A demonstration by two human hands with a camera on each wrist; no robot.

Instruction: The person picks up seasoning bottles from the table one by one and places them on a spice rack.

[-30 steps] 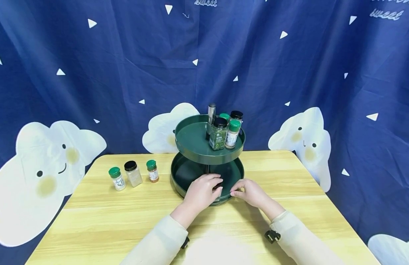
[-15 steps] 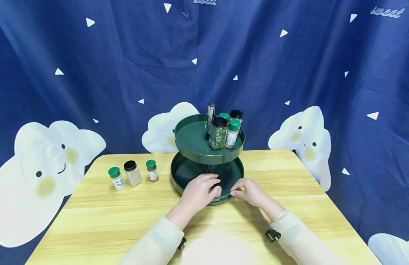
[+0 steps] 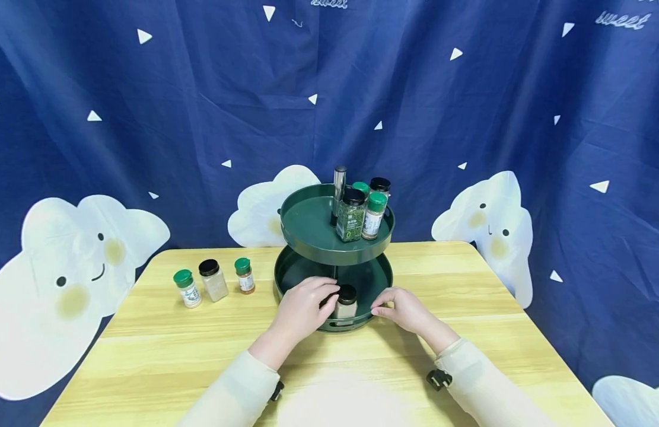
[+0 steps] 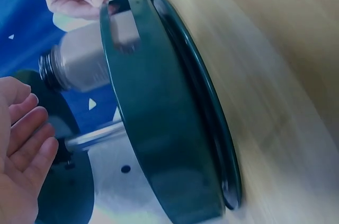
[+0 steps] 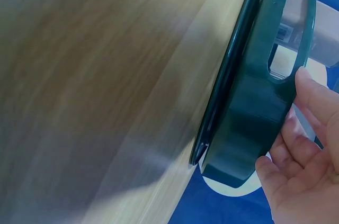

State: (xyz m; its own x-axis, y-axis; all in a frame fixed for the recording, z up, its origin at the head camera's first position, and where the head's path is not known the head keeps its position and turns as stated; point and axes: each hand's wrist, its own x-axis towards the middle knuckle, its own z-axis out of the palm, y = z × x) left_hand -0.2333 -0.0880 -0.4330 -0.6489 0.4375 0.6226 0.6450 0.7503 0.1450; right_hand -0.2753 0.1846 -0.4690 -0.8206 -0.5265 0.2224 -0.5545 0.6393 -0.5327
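Note:
A black-lidded spice jar (image 3: 346,303) with pale contents stands upright on the lower tier of a dark green two-tier tray (image 3: 337,256), near its front handle slot. Just left of that jar is my left hand (image 3: 305,303), its fingers loosely bent and holding nothing. In the left wrist view, a gap shows between the left hand (image 4: 24,150) and the jar's lid (image 4: 50,69). My right hand (image 3: 403,309) pinches the lower tier's rim at the front right. In the right wrist view, its thumb (image 5: 312,89) lies at the rim beside the handle slot.
Several jars, including a green herb jar (image 3: 352,219) and a green-lidded shaker (image 3: 374,218), crowd the upper tier's right side by the metal post (image 3: 338,193). On the table's left stand a green-lidded shaker (image 3: 188,290), a black-lidded jar (image 3: 214,281) and a small reddish shaker (image 3: 245,277).
My left hand has let go of the black-lidded jar and moved left, so the jar now shows. The right hand stays at the rim.

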